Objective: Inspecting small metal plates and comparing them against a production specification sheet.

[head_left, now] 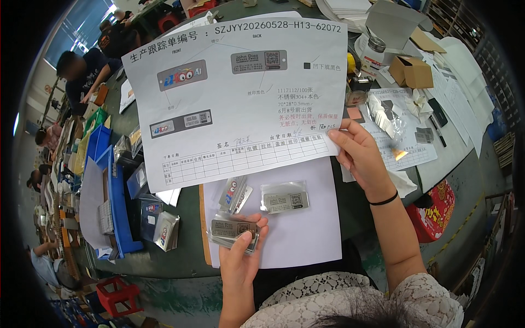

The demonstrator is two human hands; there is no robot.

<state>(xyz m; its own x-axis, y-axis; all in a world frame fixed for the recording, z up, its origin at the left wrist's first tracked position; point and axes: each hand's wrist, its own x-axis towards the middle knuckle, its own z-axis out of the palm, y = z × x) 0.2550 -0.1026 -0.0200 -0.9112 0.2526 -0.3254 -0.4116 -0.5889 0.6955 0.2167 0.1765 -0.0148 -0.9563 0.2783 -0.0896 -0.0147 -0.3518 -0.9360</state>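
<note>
My right hand (361, 156) pinches the lower right corner of a large printed sheet (240, 109), held up over the table. The sheet carries pictures of metal cards, lines of text and a small grid. Lower down, my left hand (243, 243) grips a small stack of silvery metal cards (229, 228) in clear sleeves, thumb on top. Just beyond it, on white paper (306, 235), lie another sleeved card (284, 198) with a square code and a small pile of cards (234, 192) with a colourful print. The raised sheet hides part of the table behind it.
To the left stands a blue tray (117, 202), with bundles of sleeved cards (164, 229) beside it. On the right are a small cardboard box (411, 72), a jar (374, 50), papers and a red bag (435, 213). Several people sit at far-left tables; a red stool (117, 295) stands below.
</note>
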